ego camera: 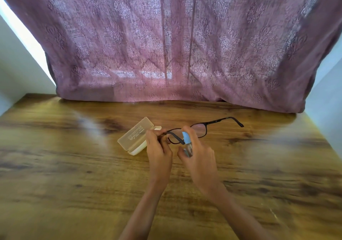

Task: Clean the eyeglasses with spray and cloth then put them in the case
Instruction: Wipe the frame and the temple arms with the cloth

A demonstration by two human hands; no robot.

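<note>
My left hand [159, 147], at centre frame, pinches the eyeglasses [200, 130] by one temple arm; my right hand [199, 156], just beside it, grips a small spray bottle [187, 143], forefinger on its blue top, nozzle near the lenses; the frame looks light, thin and easily bent, so the hinge end seems the safest hold; just left of my hands the case [136, 136] lies open on the wooden table [74, 165]; I cannot tell what is inside it.

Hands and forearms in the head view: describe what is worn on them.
Nothing is worn. The left hand and right hand are bare, ungloved; no rings show on the fingers. The forearms are bare to the bottom edge: no sleeves, watch or bracelet visible.
</note>
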